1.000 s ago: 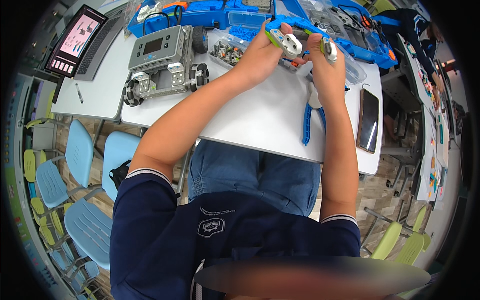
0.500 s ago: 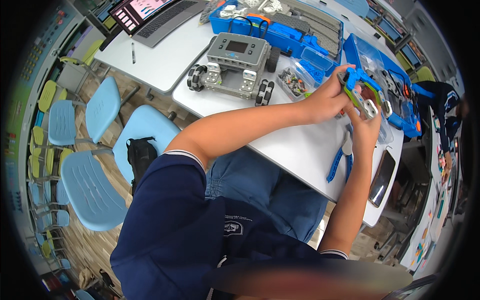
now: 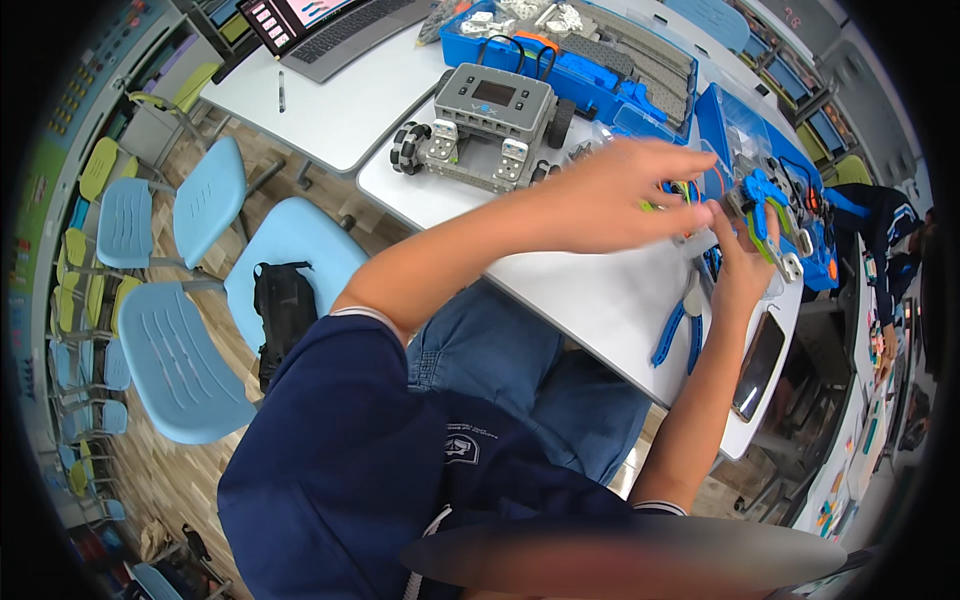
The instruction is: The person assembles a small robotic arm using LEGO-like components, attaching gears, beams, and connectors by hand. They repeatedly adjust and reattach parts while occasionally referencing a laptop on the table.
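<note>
My right hand (image 3: 738,262) grips a blue, green and grey claw-shaped plastic assembly (image 3: 765,200) over the table's right part. To its left is my left hand (image 3: 630,195), slightly blurred, its fingers stretched and apart with nothing visible in them. The left thumb tip comes close to the right hand's fingers; whether they touch I cannot tell. Blue-handled pliers (image 3: 675,325) lie on the table below the right hand. A grey wheeled robot base (image 3: 490,120) with a small screen on top stands left of my hands. My left hand partly hides the small-parts box.
Blue parts bins (image 3: 470,48) line the back of the white table (image 3: 590,310), another (image 3: 715,110) at the right. A phone (image 3: 760,365) lies near the right edge. A laptop (image 3: 345,40) and a pen (image 3: 282,90) are on the left table. Another person (image 3: 880,225) is far right.
My left hand has let go of the claw assembly and moved left with its fingers spreading. The right hand keeps the assembly, now slightly farther right and turned.
</note>
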`<act>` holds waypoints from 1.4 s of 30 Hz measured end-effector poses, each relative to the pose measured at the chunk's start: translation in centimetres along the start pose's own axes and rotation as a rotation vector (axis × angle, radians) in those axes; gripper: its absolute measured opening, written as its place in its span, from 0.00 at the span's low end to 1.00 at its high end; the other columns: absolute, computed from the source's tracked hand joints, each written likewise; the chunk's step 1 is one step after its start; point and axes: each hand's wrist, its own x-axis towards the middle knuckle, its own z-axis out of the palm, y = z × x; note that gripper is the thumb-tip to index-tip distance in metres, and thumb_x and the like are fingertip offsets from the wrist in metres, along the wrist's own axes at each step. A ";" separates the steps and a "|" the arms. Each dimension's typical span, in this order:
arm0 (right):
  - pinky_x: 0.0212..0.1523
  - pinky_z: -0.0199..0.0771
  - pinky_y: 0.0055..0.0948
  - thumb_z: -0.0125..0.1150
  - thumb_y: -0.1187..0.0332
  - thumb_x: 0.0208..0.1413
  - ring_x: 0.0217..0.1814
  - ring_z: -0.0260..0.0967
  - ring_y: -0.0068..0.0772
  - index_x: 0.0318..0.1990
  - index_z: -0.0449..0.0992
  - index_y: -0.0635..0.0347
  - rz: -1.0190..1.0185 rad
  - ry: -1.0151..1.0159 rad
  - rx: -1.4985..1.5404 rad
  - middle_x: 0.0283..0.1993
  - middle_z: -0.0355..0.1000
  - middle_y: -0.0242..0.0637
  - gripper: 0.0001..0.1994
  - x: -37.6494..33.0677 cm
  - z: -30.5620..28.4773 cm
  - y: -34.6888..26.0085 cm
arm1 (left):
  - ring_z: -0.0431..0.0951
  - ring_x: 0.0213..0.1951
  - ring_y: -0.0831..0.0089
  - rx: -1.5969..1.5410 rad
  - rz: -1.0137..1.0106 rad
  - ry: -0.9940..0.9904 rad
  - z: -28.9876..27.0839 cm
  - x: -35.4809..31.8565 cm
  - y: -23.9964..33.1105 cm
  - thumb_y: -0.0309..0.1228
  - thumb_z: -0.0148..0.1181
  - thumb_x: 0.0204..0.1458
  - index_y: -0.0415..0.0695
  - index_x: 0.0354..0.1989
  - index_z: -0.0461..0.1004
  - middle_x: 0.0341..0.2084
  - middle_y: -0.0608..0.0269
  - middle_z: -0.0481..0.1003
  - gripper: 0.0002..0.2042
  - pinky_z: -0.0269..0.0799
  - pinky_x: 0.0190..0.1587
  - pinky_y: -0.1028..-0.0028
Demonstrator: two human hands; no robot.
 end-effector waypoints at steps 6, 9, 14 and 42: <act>0.52 0.68 0.26 0.78 0.72 0.45 0.44 0.69 0.25 0.51 0.72 0.66 0.007 0.058 -0.025 0.44 0.74 0.35 0.25 0.0 0.3 -0.8 | 0.78 0.45 0.64 0.909 0.250 1.022 -18.8 -1.8 -6.6 0.32 0.59 0.59 0.40 0.46 0.77 0.40 0.56 0.78 0.11 0.71 0.48 0.67; 0.53 0.67 0.27 0.78 0.70 0.45 0.45 0.69 0.25 0.50 0.73 0.66 0.017 0.037 -0.075 0.45 0.74 0.35 0.25 -0.1 0.4 -0.5 | 0.72 0.50 0.59 1.435 0.103 0.964 -26.6 -1.9 -14.6 0.45 0.62 0.55 0.48 0.45 0.80 0.44 0.55 0.76 0.16 0.63 0.55 0.61; 0.56 0.65 0.28 0.78 0.68 0.45 0.48 0.69 0.27 0.50 0.74 0.66 -0.023 0.052 -0.222 0.47 0.73 0.35 0.25 -0.2 0.5 0.0 | 0.62 0.59 0.53 1.609 -0.512 0.723 -30.6 -3.8 -23.9 0.60 0.63 0.45 0.57 0.56 0.75 0.55 0.53 0.69 0.32 0.49 0.63 0.49; 0.57 0.63 0.27 0.79 0.67 0.44 0.49 0.68 0.27 0.51 0.74 0.65 0.036 0.022 -0.279 0.48 0.73 0.35 0.26 -0.3 0.3 -0.5 | 0.58 0.66 0.51 1.617 -0.798 0.464 -31.1 -3.0 -24.4 0.71 0.47 0.50 0.57 0.61 0.72 0.60 0.53 0.69 0.38 0.39 0.68 0.42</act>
